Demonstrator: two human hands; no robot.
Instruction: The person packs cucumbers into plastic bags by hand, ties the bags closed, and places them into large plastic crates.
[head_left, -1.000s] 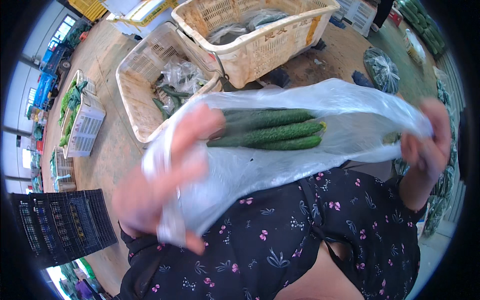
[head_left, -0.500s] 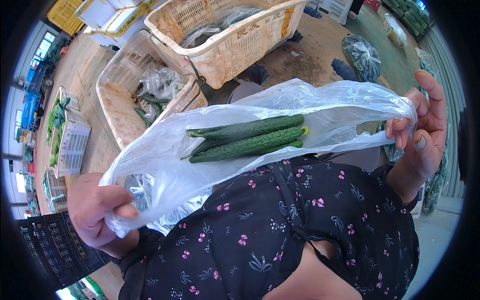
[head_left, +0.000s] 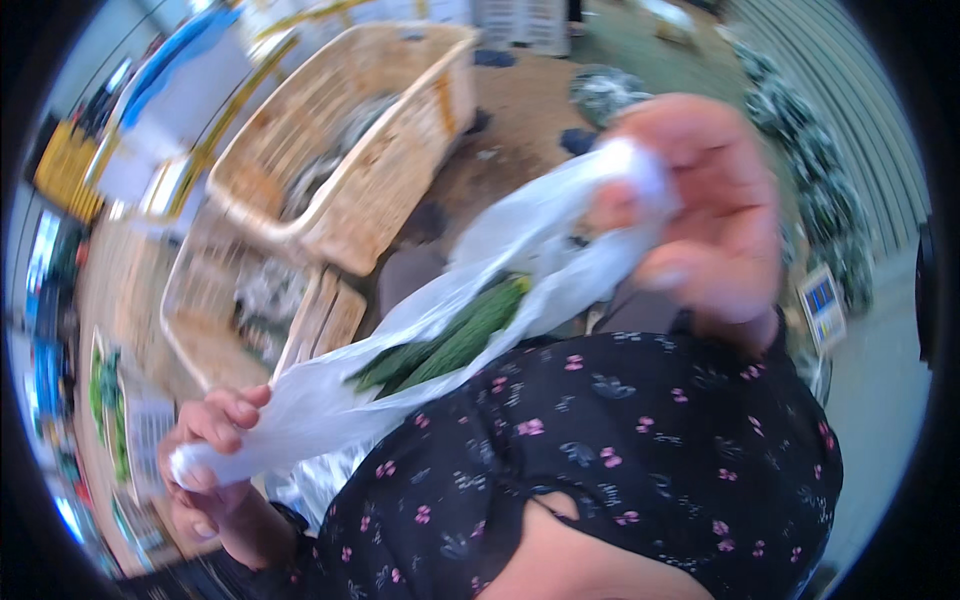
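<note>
Several dark green, bumpy cucumbers [head_left: 450, 340] lie side by side in a translucent white plastic bag [head_left: 305, 405], stretched slantwise in front of my body. My left hand [head_left: 215, 455] is closed on the bag's lower left end, fingers wrapped round the gathered film. At the upper right end my right hand [head_left: 715, 205] grips the other end, raised higher than the left. Motion smears the right hand, but the bunched plastic shows between thumb and fingers. Film partly covers the cucumbers' lower sides.
Ahead on the left stands a dirty cream plastic crate [head_left: 400, 165] with bags inside. A second crate [head_left: 195, 315] sits below it. Filled bags [head_left: 815, 180] line the right wall, and a small white panel [head_left: 823, 308] stands near my right arm. Green produce fills a white crate [head_left: 150, 430] far left.
The bag has gone from wide and nearly level to narrower and slanted, its right end up. My right hand has moved inward and up. The view has shifted, and the cucumbers are more enclosed.
</note>
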